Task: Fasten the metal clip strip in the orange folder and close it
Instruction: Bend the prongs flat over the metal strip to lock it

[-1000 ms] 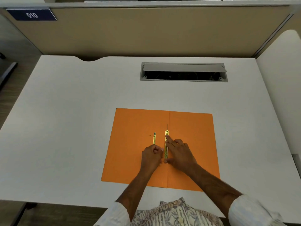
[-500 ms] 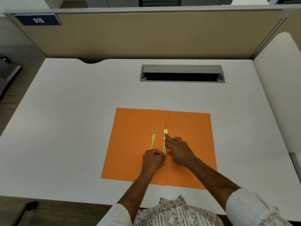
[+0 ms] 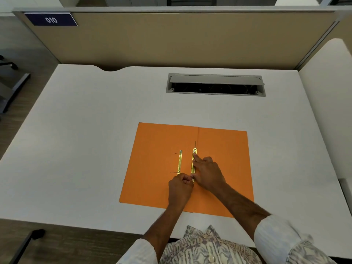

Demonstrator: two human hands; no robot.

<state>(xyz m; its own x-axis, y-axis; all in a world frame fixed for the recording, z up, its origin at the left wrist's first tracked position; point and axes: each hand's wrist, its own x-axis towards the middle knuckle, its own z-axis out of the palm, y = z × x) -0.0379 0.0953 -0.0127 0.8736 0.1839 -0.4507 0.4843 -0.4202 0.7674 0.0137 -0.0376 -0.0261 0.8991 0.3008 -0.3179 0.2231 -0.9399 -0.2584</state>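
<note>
Folder (image 3: 156, 168) lies open; left hand (image 3: 180, 187) pinches the clip strip (image 3: 194, 164), right hand (image 3: 207, 172) presses it flat. Closing is left.

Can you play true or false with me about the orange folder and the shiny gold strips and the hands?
1. The orange folder lies open on the desk. True.
2. Two gold strips lie on the folder. True: one on the left half, one at the fold.
3. The right hand is lifted off the folder. False: its finger presses the strip at the fold.
4. The left hand lies flat and open. False: it is curled by that strip's near end.
5. Paper sheets fill the folder. False: none show.
</note>
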